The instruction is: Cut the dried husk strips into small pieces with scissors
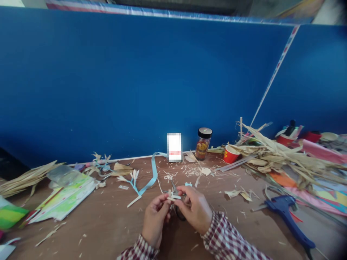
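My left hand (155, 220) is closed, its thumb and fingers pinching a small pale strip (170, 195) that looks like corn husk. My right hand (197, 211) is wrapped round a pair of scissors (174, 187), whose blades point up and away beside the strip. A dark handle loop (179, 213) shows under the right fingers. Just beyond the hands lies a small flower stem (134, 184) with pale husk petals and light blue wrapping, joined to a light blue ribbon (154, 168). Scattered husk clippings (187, 170) cover the tabletop in front.
A jar with a black lid (204, 142) and a red paper cup (231, 154) stand at the back. Dried husks (271, 153) are heaped right. A blue glue gun (290, 218) lies near my right arm. A painted sheet (70, 196) lies left; a blue partition (135, 79) rises behind.
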